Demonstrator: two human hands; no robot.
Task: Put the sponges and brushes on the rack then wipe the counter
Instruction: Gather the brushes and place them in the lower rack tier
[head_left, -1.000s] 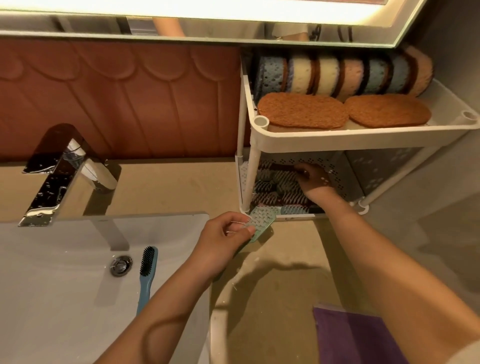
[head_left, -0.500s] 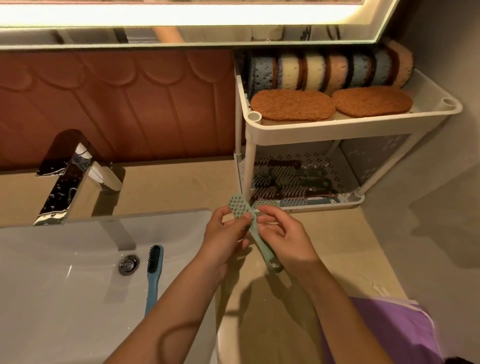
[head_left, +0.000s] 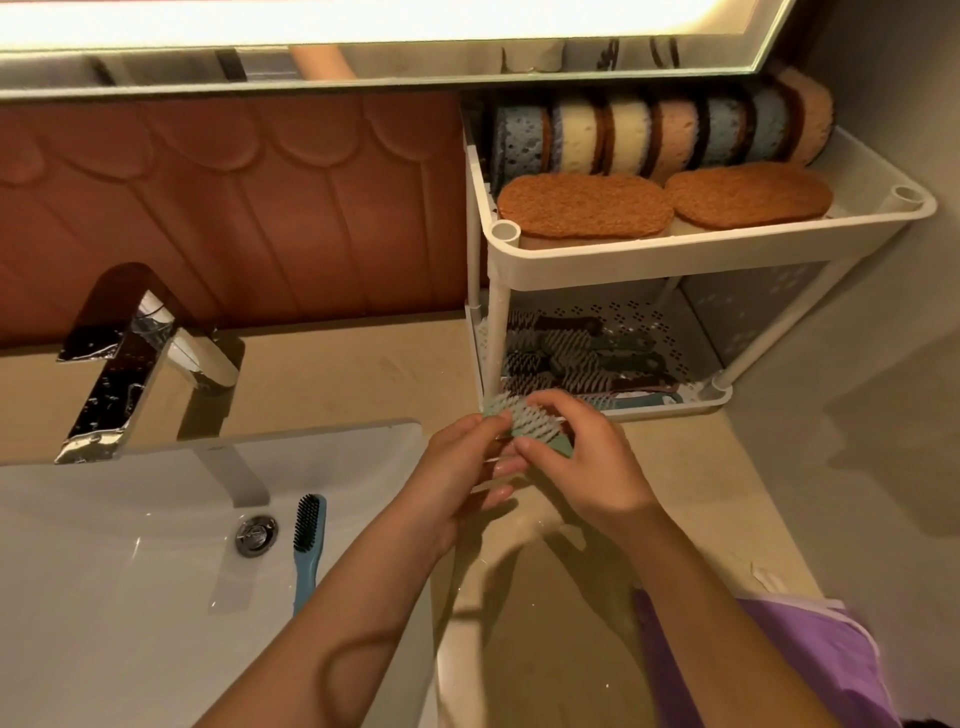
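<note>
1. Head view, at the grip: my left hand (head_left: 457, 467) and right hand (head_left: 587, 462) meet above the counter (head_left: 545, 649). Both grasp one pale green brush (head_left: 530, 418), bristles up. The left pinches one end and the right's fingers curl over the other.
2. Just beyond the grip stands the rack (head_left: 649, 260). Its lower shelf holds a pile of stored brushes (head_left: 566, 353). The upper shelf holds the sponges (head_left: 649, 135), a row on edge and two brown ones lying flat.
3. Left of the grip and nearer me, a blue brush (head_left: 306, 540) lies in the sink (head_left: 104, 571) beside the drain, with neither hand touching it.
4. Right of the grip and nearer me, a purple cloth (head_left: 779, 649) lies at the counter's edge.
5. My judgement: the sponges look finished and the brushes nearly so. The green one and the blue one remain, and wiping has not begun.
</note>
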